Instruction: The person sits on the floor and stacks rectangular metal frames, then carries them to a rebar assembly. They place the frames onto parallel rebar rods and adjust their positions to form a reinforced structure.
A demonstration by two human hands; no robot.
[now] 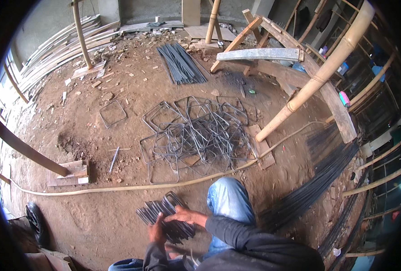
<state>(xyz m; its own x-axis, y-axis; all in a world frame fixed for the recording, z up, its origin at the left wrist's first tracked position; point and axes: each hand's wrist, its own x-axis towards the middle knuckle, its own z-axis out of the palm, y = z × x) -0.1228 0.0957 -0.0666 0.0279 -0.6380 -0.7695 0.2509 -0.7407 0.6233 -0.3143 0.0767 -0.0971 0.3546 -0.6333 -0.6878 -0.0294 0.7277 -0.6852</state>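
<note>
A row of bent steel rebar stirrups (147,212), lined up side by side, stands on the dirt close in front of me. My left hand (156,230) grips its near left side, thumb up along the bars. From the right, my right hand (181,215) reaches across the top, fingers curled over the stirrups; its fingertips are partly hidden. Beyond, a loose, tangled heap of stirrups (196,131) lies on the ground. One single square stirrup (102,118) rests apart to the left of that heap.
A long bamboo pole (119,189) lies between me and the heap. Slanting bamboo props (295,104) rise at right. Straight bars (180,63) lie farther back, long rods (318,169) to the right. Planks (65,45) are stacked far left; a wheel (37,223) stands near left.
</note>
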